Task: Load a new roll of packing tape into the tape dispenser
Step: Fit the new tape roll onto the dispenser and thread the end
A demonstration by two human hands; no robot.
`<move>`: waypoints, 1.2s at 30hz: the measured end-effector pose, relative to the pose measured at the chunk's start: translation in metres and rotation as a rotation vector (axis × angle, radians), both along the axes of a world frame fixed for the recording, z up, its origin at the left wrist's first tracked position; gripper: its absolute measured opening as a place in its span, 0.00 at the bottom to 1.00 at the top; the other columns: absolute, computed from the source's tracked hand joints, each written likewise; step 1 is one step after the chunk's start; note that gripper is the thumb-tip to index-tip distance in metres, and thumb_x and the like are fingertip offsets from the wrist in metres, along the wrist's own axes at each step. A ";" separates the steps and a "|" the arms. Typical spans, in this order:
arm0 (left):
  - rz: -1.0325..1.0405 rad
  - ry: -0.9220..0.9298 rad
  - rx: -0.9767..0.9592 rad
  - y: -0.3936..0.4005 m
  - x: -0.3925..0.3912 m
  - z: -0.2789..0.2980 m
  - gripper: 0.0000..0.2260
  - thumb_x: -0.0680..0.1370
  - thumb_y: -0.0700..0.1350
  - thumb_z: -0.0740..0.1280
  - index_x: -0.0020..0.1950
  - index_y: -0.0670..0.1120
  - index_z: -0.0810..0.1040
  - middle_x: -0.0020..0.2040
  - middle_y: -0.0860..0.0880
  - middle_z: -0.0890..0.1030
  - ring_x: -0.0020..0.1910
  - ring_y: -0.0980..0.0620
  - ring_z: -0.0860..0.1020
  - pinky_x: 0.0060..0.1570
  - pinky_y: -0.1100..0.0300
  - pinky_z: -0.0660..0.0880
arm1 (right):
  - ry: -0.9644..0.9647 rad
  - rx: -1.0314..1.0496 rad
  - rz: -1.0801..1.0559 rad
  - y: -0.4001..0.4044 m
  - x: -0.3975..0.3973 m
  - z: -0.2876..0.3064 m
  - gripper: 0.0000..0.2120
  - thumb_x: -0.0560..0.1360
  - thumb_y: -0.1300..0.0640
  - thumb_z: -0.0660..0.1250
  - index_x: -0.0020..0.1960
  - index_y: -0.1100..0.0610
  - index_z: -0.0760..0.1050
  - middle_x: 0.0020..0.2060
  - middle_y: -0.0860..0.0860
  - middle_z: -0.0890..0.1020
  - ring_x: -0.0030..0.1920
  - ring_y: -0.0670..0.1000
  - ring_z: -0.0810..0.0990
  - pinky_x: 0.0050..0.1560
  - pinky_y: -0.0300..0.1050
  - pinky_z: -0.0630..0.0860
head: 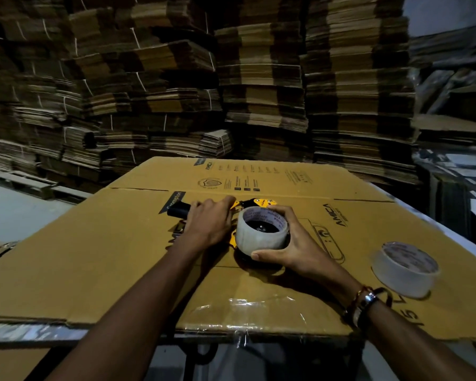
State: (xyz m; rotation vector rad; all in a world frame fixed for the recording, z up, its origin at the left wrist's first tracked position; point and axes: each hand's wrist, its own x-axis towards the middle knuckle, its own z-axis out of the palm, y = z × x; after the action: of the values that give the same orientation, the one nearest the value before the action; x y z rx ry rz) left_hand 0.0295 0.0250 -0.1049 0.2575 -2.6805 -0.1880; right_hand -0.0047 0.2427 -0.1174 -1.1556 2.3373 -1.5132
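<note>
A yellow and black tape dispenser [260, 202] lies flat on a sheet of brown cardboard [121, 257], its black handle [177, 211] pointing left. My left hand [210, 222] presses down on the dispenser's body next to the handle. A roll of clear packing tape [261, 237] sits on the dispenser's hub, whose centre shows through the core. My right hand [291, 244] wraps around this roll, thumb at the front and fingers at the back. The dispenser's lower part is hidden under the roll and my hands.
A second roll of clear tape [406, 268] lies on the cardboard at the right. A strip of clear tape [248, 312] is stuck near the cardboard's front edge. Tall stacks of flattened cartons [231, 78] stand behind the table. The table's edge drops off at the right.
</note>
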 end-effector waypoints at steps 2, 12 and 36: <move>-0.002 -0.010 0.002 0.002 0.001 -0.001 0.16 0.83 0.49 0.54 0.71 0.51 0.67 0.56 0.41 0.81 0.59 0.41 0.76 0.62 0.45 0.65 | 0.030 0.012 -0.002 0.000 0.000 0.001 0.41 0.62 0.52 0.84 0.65 0.35 0.63 0.58 0.31 0.76 0.61 0.32 0.75 0.58 0.27 0.72; -0.037 -0.007 0.053 0.001 0.003 0.000 0.15 0.84 0.48 0.55 0.70 0.50 0.68 0.56 0.42 0.81 0.60 0.41 0.75 0.63 0.44 0.64 | 0.098 0.047 -0.013 0.001 0.002 0.000 0.46 0.60 0.47 0.84 0.69 0.36 0.61 0.62 0.33 0.74 0.63 0.33 0.73 0.64 0.34 0.71; -0.055 -0.045 0.046 -0.003 0.001 0.001 0.15 0.83 0.48 0.54 0.69 0.49 0.67 0.55 0.41 0.81 0.58 0.41 0.75 0.62 0.45 0.63 | 0.143 0.067 -0.011 0.000 0.006 -0.002 0.48 0.61 0.48 0.84 0.71 0.38 0.58 0.63 0.34 0.74 0.64 0.31 0.72 0.64 0.29 0.68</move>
State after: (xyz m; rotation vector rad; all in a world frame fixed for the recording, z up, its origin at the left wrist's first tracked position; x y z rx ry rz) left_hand 0.0302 0.0218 -0.1036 0.2042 -2.7320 -0.2644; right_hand 0.0015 0.2431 -0.1189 -1.2759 2.4687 -1.3873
